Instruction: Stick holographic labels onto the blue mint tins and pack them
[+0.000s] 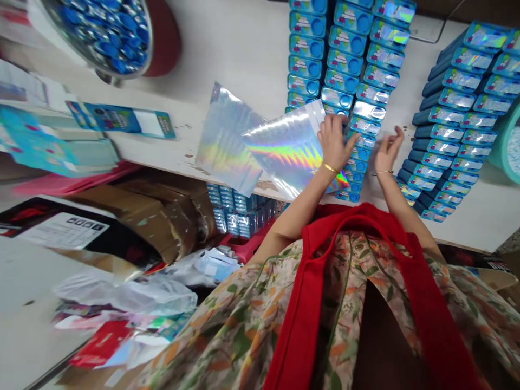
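My left hand (333,142) lies over the right edge of a shiny rainbow-silver sheet or pouch (280,141), its thumb stretched out toward a row of small blue boxes (345,62). No grip on anything shows there. Beside that row, my right hand (389,151) hovers with slightly blurred fingers apart and nothing between them. It is in the gap before a second block of blue boxes (450,122). Another silvery sheet (229,138) lies partly under the first, hanging past the table edge.
A steel bowl (151,32) of blue-and-silver pieces sits at the upper left of the white table (239,43). Flattened printed cartons (134,120) lie at left. A teal tub (506,146) stands far right. Below the edge are cardboard boxes (142,208) and plastic bags (134,292).
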`<state>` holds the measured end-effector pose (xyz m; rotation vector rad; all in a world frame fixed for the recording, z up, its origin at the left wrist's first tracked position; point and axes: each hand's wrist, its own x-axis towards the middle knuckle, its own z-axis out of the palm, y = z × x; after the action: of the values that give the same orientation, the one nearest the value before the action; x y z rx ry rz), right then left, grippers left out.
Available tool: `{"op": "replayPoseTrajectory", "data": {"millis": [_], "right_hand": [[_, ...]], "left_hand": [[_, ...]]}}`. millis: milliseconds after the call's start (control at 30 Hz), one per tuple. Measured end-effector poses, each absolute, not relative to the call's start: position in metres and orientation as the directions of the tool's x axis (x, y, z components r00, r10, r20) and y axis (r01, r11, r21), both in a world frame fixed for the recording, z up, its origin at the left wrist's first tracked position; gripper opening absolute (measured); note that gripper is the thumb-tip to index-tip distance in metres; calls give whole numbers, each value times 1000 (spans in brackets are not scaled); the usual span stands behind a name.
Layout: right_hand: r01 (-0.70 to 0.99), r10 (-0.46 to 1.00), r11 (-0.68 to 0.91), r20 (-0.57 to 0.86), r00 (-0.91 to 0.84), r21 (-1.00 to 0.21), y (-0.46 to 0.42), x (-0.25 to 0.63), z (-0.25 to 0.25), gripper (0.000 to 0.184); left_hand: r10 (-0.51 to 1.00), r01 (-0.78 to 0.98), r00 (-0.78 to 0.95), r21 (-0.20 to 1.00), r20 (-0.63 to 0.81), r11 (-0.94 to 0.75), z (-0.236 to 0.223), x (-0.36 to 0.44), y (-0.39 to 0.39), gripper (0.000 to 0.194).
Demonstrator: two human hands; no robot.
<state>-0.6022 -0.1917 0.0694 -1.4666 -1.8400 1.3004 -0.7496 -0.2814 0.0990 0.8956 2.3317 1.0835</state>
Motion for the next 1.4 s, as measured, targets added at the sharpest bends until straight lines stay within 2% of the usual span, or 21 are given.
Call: {"op": "replayPoseTrajectory", "data": {"millis": [33, 100, 167, 233, 333, 500, 600, 733, 867, 933, 1000, 1033, 1100, 1167, 1233, 1300, 1400], "right_hand": [[522, 947, 48, -128, -296, -852, -186, -607, 85, 70], [553, 917, 221, -21, -398, -804, -181, -626, 113, 57], [524, 767, 420, -19, -641, -741, -184, -655, 130, 51], [462, 596, 526, -77, -799, -714, -193, -688, 133, 50], [416, 495, 506, -140, -858, -756, -209, -727, 116, 48], [481, 483, 520, -222, -847, -706, -214, -740, 87, 44], [453, 486, 503, -192, -852, -736, -213, -736, 83, 45], [393, 529, 433, -124, -840, -811, -213, -735, 80, 46], [441, 491, 505, -174, -854, -742, -208, -739, 79, 46], [442, 478, 526, -178, -860, -727, -205, -738, 83, 51], [401, 547, 426, -122, -828, -811, -204, -729, 91, 61], [382, 611, 302, -130, -781, -874, -206, -721, 97, 69], [344, 682, -45, -280, -675, -938, -214, -699, 111, 88], [331, 639, -297, -444, -628, -896, -227, -671, 128, 95], [335, 637, -322, -464, -615, -885, -240, -644, 144, 83], [347, 706, -243, -410, -578, -906, -249, -620, 155, 65], [374, 781, -181, -364, -507, -909, -250, -595, 158, 57]], "left_hand": [[715, 399, -696, 790, -69, 465, 100, -763, -288, 53], [710, 423, -704, 794, -17, 437, 101, -796, -303, 53], [681, 438, -733, 773, 10, 460, 97, -831, -319, 57], [672, 445, -741, 741, -12, 503, 88, -858, -330, 58], [718, 465, -692, 711, -80, 527, 71, -875, -331, 53], [740, 444, -671, 769, -56, 461, 63, -870, -320, 49], [748, 442, -662, 782, -45, 438, 71, -868, -319, 43], [767, 466, -640, 768, -51, 440, 91, -855, -330, 36], [783, 502, -620, 743, -49, 443, 133, -818, -355, 35], [731, 453, -682, 778, -11, 434, 157, -799, -366, 34], [623, 328, -782, 857, 11, 397, 174, -786, -370, 32], [565, 244, -825, 898, -5, 365, 178, -782, -369, 32], [483, 73, -872, 952, -83, 296, 179, -776, -363, 33], [464, -66, -868, 967, -177, 246, 171, -769, -355, 34], [486, -168, -836, 962, -255, 215, 159, -758, -347, 35], [528, -249, -787, 948, -318, 200, 147, -743, -341, 34], [570, -295, -735, 930, -368, 219, 129, -721, -333, 33]]}}
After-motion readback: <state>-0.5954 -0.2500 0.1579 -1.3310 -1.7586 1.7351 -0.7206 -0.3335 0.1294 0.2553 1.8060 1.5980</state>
